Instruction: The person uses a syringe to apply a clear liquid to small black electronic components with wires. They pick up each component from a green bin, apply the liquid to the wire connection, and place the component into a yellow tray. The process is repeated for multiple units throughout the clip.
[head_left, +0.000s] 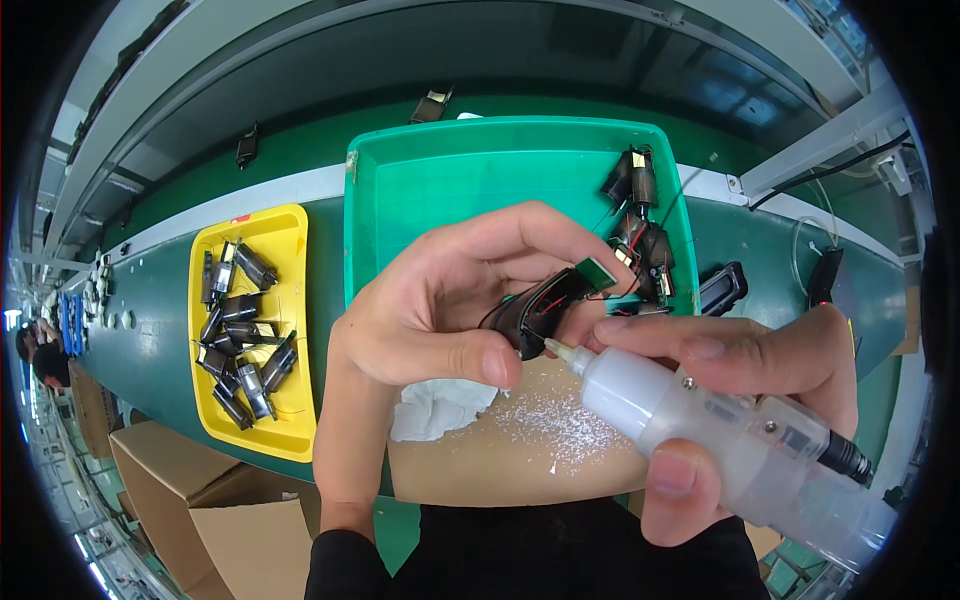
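My left hand (440, 300) pinches a small black motor part (535, 310) with red and black wires and a little green circuit board (597, 272) on it. My right hand (745, 400) grips a translucent glue dispenser (720, 430); its white nozzle tip touches the black part from below right. Both hands hover over a brown cardboard sheet (520, 455) speckled with white glue spots. A crumpled white tissue (440, 405) lies on that sheet under my left hand.
A green tray (450, 175) behind my hands holds several black motor parts (640, 235) in its right corner. A yellow tray (270, 430) at the left is filled with several finished motors. Cardboard boxes (200, 500) stand at the lower left. A black piece (722, 288) lies right of the green tray.
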